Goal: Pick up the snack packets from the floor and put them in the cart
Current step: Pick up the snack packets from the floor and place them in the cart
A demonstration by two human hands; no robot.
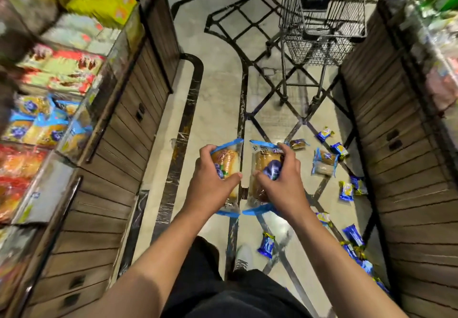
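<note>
My left hand [210,181] grips a clear, blue-edged bread packet [226,161], held up over the aisle floor. Beside it my right hand [282,178] grips a second packet of the same kind [264,166]. The two packets nearly touch in the middle of the view. Several more blue and yellow snack packets lie on the floor to the right, among them a larger one [323,161] and a small one [266,245] near my shoe. The black wire cart [322,20] stands further up the aisle, well beyond both hands.
Wooden shelf units line both sides: the left one [119,144] carries bins of packaged snacks, the right one [401,144] stands close to the scattered packets. My legs and a grey shoe [243,258] are at the bottom. The pale floor [218,94] has black line patterns.
</note>
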